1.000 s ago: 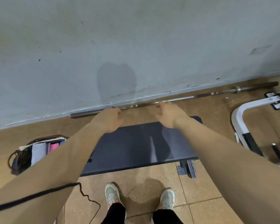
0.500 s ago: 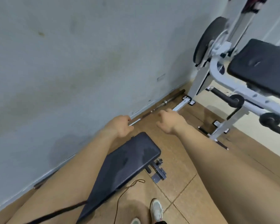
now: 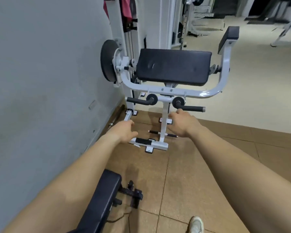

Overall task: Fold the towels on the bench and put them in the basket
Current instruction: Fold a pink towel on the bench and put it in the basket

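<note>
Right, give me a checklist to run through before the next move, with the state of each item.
1. Both hands free: ok. The left hand and the right hand are open and hold nothing.
2. Towels in view: not ok. None lies on the black padded flat bench at the bottom edge.
3. Basket in view: not ok. It is out of frame.
4. Facing the work: not ok. The view points at the white-framed exercise machine with a black pad.
5. Footing: cannot tell. A thin black cable lies on the brown tiled floor by the bench foot.
</note>
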`<state>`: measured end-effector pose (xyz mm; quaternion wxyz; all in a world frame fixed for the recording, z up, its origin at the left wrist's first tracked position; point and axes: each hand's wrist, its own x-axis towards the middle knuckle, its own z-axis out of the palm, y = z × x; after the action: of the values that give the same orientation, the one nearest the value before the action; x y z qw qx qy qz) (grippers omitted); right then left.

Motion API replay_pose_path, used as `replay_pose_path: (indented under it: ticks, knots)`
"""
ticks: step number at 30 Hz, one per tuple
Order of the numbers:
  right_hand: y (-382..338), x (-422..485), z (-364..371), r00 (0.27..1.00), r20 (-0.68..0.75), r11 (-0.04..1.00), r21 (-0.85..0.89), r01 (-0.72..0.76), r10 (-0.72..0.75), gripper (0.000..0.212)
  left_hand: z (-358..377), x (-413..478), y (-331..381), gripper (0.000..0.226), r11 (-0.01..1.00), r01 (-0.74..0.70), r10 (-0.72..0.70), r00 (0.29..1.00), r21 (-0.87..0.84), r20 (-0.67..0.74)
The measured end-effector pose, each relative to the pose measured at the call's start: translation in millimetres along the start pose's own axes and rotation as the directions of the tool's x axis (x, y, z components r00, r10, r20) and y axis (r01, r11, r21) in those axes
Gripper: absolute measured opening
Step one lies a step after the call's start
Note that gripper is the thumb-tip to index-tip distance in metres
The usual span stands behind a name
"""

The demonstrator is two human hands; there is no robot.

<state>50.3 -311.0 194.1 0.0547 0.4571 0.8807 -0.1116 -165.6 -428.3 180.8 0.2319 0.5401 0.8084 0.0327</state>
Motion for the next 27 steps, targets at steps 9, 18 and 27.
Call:
replay_pose_path:
  ticks: [9,18,27]
  knots:
    - [257,-12,-29,0.971,0.042,0.969,0.077,-0.236,0.234,0.057,32,109,235,0.054,0.982,-0.170,0.169,0.985,0.081,0.020]
    - [480,-31,-61,0.920,0.052,0.906,0.161,-0.391,0.388,0.056,81,201,458,0.064,0.928,-0.332,0.305,0.938,0.172,0.163]
    - [664,-23,-83,0.843,0.065,0.819,0.208,-0.535,0.535,0.059,106,313,650,0.061,0.861,-0.480,0.442,0.870,0.167,0.220]
